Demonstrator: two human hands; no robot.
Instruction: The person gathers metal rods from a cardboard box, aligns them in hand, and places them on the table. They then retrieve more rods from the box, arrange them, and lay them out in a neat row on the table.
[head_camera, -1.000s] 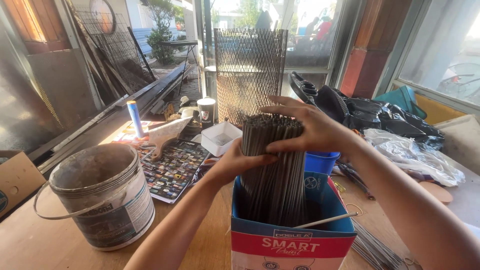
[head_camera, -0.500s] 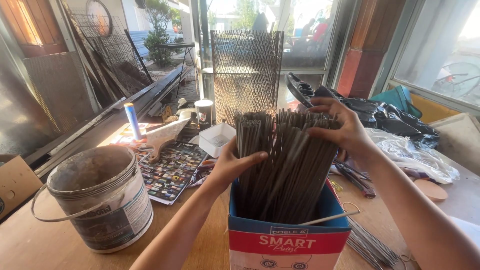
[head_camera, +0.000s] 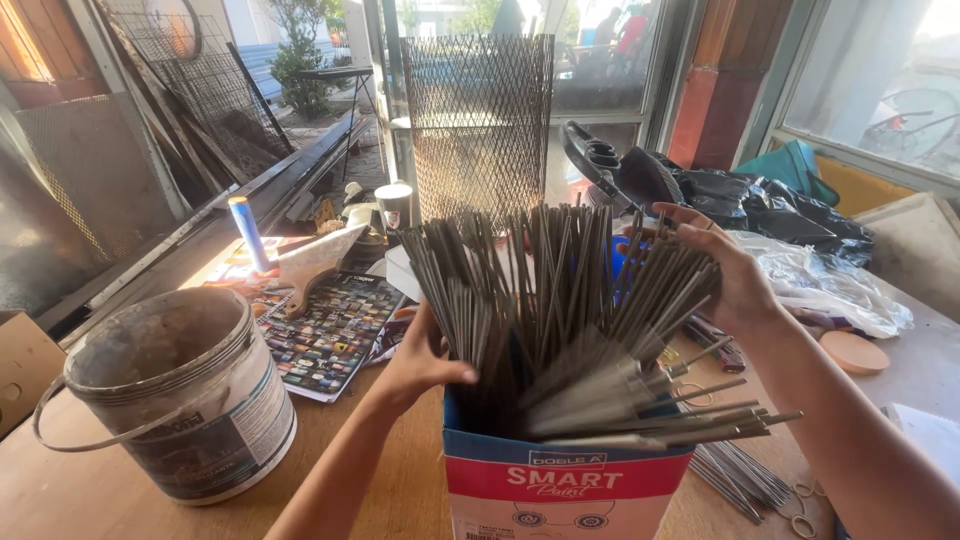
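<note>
Both hands spread a bundle of thin metal rods standing in a cardboard box.

The metal rods (head_camera: 560, 320) stand upright in the cardboard box (head_camera: 560, 490) at the near edge of the counter (head_camera: 60, 490), fanned out from left to right; several on the right side lean nearly flat over the box rim. The left hand (head_camera: 420, 365) presses against the left side of the bundle, thumb laid across the rods, fingers curled around the back. The right hand (head_camera: 725, 270) is opened wide, its fingers spread over the rod tips on the right side. A dirty plastic bucket (head_camera: 180, 400) stands left of the box. More loose rods (head_camera: 740, 475) lie on the counter just right of the box. A wire mesh cylinder (head_camera: 478, 120) stands behind.
</note>
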